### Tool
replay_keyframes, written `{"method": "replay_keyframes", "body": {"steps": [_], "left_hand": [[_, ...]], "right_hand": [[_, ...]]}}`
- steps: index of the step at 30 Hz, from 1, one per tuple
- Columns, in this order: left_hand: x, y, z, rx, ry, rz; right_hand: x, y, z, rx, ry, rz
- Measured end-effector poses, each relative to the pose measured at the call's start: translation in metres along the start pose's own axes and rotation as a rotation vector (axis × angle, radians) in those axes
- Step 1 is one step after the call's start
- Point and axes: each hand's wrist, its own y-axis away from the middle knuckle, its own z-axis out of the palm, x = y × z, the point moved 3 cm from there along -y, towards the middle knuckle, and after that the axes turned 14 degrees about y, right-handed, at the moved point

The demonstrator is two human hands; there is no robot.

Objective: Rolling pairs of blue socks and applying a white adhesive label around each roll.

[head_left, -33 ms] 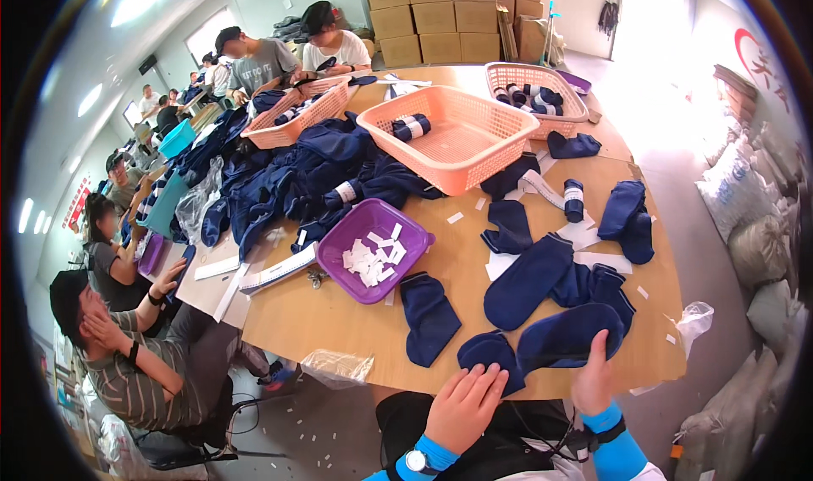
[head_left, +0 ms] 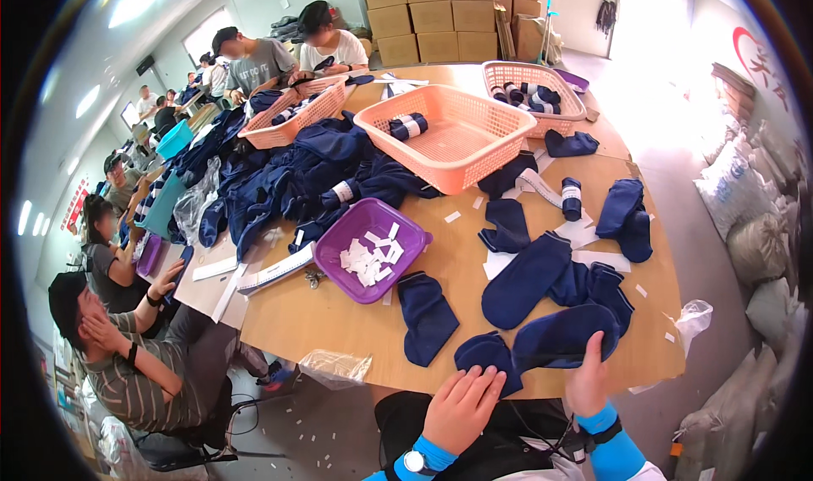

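A navy blue sock point(head_left: 563, 337) lies along the near edge of the table, its other end point(head_left: 487, 351) folded toward the left. My left hand point(head_left: 464, 406) rests on that left end with its fingers stretched out side by side. At the sock's right end is my right hand point(head_left: 589, 371), thumb over the cloth and fingers mostly hidden beneath. Just beyond are another long sock point(head_left: 529, 282), a bunched sock point(head_left: 608, 290) and a flat sock point(head_left: 428, 316). A rolled sock with a white paper band point(head_left: 572, 200) stands farther back.
A purple basket point(head_left: 339, 288) holds small white labels. Behind it spreads a pile of navy socks point(head_left: 326, 151). Orange baskets point(head_left: 457, 176) stand at the back, some with banded socks. A person point(head_left: 127, 371) sits at the left; others work farther off. Sacks point(head_left: 754, 235) line the right.
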Motion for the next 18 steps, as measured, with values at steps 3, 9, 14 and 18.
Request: {"method": "replay_keyframes", "body": {"steps": [3,9,14,18], "left_hand": [[-0.002,0.006,-0.013,0.055,-0.018,0.033],[-0.015,0.018,-0.03,0.248,-0.091,-0.209],[-0.031,0.014,-0.03,0.331,-0.053,-0.31],[-0.044,0.007,-0.045,0.305,-0.031,-0.347]], "right_hand": [[-0.037,-0.007,0.007,-0.194,-0.253,0.219],[-0.088,-0.018,0.021,-0.195,-1.218,0.489],[-0.1,-0.001,0.029,-0.493,-1.348,0.541],[-0.091,0.009,-0.007,-0.764,-1.239,0.479]]}}
